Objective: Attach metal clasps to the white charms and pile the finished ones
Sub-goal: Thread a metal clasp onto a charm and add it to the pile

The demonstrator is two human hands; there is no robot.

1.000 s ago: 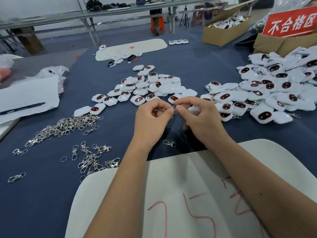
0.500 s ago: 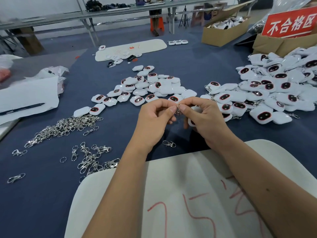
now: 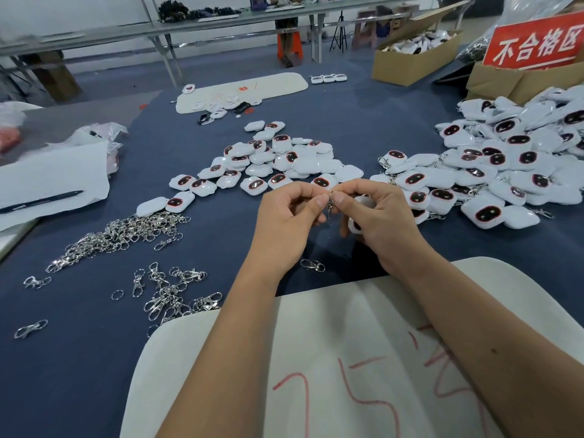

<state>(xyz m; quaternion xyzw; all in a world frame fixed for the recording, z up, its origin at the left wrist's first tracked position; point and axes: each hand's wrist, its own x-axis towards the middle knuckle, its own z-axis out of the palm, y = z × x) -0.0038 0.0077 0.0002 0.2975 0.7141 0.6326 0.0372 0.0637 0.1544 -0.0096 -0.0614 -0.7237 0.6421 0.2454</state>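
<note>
Your left hand point(image 3: 286, 221) and right hand point(image 3: 384, 221) pinch one metal clasp point(image 3: 329, 206) between them. Your right hand also grips a white charm point(image 3: 356, 216) above the counter point(image 3: 94, 358).

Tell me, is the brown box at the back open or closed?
Open. The cardboard box has its flap raised, and white pieces show inside over its rim.

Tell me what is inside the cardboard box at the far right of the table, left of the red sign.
The open cardboard box holds a heap of white pieces with some dark patches, seemingly more white charms. Its front wall hides everything below the top layer, so how full it is cannot be told.
</note>
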